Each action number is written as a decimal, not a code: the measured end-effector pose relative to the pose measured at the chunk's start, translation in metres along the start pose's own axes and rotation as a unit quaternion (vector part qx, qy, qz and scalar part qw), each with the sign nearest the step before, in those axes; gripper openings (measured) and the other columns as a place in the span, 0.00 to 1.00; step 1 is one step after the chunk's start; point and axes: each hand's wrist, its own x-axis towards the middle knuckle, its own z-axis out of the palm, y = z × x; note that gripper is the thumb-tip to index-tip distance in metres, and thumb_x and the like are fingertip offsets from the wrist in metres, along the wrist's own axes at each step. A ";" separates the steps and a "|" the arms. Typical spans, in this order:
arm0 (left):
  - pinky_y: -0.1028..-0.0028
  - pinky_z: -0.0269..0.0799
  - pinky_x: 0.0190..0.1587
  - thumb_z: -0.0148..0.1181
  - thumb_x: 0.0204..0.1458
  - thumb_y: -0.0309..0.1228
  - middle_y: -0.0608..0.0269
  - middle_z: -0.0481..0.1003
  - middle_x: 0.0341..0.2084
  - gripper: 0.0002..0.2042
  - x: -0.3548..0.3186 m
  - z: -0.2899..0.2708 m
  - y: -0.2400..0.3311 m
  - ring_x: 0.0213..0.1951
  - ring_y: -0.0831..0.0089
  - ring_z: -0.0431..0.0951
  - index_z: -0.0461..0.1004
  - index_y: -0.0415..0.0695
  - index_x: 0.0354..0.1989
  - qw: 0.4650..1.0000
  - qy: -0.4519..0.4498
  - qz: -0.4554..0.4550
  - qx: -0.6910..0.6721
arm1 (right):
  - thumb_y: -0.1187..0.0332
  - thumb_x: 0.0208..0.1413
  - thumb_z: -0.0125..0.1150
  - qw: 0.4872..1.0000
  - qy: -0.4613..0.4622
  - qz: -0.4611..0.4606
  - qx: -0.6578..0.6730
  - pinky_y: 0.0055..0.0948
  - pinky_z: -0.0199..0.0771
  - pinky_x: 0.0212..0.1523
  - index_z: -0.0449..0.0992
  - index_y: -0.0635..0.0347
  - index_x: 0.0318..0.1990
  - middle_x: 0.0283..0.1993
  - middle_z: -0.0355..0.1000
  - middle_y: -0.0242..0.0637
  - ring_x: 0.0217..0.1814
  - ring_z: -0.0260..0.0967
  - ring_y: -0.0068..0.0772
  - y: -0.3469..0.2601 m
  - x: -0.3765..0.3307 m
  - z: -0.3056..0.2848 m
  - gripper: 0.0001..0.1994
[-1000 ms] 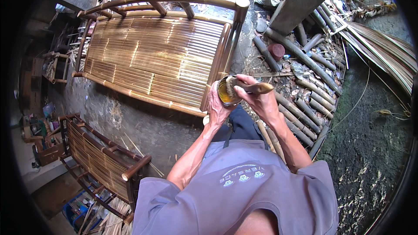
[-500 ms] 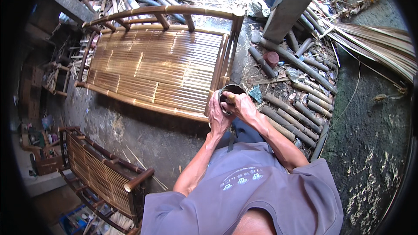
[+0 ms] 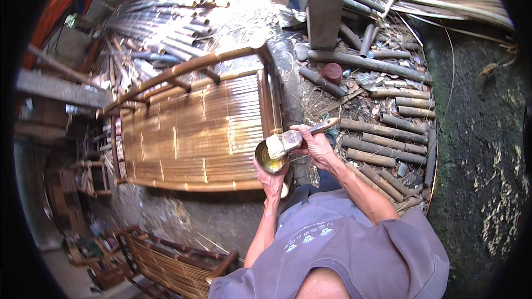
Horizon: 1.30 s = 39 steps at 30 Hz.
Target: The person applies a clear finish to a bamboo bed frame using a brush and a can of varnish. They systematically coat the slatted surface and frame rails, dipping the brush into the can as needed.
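My left hand (image 3: pixel 271 180) is wrapped round a round metal can (image 3: pixel 260 155) with yellowish liquid inside. Between the fingers of my right hand (image 3: pixel 315 149) is a wide flat paintbrush (image 3: pixel 292 139) with pale bristles and a wooden handle end. Its bristles lie over the can's mouth, the handle pointing off to the right; whether they touch the rim is unclear. Just past the can stands a glossy bamboo bench (image 3: pixel 188 141) with a slatted seat and a curved rail at the far side. The can is close to the bench's near right corner.
A second bamboo bench (image 3: pixel 169 263) stands at the lower left. Cut bamboo lengths (image 3: pixel 382 144) cover the ground at right, with a dark red tin (image 3: pixel 332 72) among them. A post (image 3: pixel 326 16) rises behind. More bamboo poles (image 3: pixel 166 19) are piled at the far left.
The paintbrush has come up out of the can and now lies tilted over its mouth. My right hand has shifted right, away from the can. The whole view has turned.
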 end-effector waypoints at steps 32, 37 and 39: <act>0.60 0.62 0.60 0.73 0.42 0.31 0.51 0.71 0.54 0.36 0.268 0.081 -0.095 0.52 0.59 0.71 0.63 0.35 0.61 0.935 0.002 -0.164 0.315 | 0.68 0.60 0.59 0.968 0.179 -0.037 0.174 0.31 0.80 0.42 0.75 0.51 0.48 0.45 0.75 0.34 0.44 0.74 0.28 0.074 0.539 -0.176 0.10; 0.59 0.59 0.62 0.73 0.41 0.31 0.48 0.68 0.56 0.37 0.286 0.078 -0.116 0.55 0.57 0.68 0.63 0.35 0.62 0.904 -0.009 -0.218 0.367 | 0.67 0.60 0.61 0.970 0.024 -0.205 0.125 0.27 0.76 0.45 0.78 0.55 0.43 0.43 0.76 0.30 0.45 0.72 0.23 0.032 0.506 -0.135 0.07; 0.56 0.56 0.65 0.74 0.40 0.35 0.46 0.65 0.60 0.40 0.292 0.072 -0.123 0.59 0.53 0.65 0.62 0.37 0.63 0.877 -0.011 -0.259 0.404 | 0.68 0.58 0.62 0.966 -0.010 -0.103 0.238 0.27 0.75 0.44 0.78 0.54 0.43 0.43 0.75 0.28 0.45 0.71 0.21 0.052 0.511 -0.159 0.07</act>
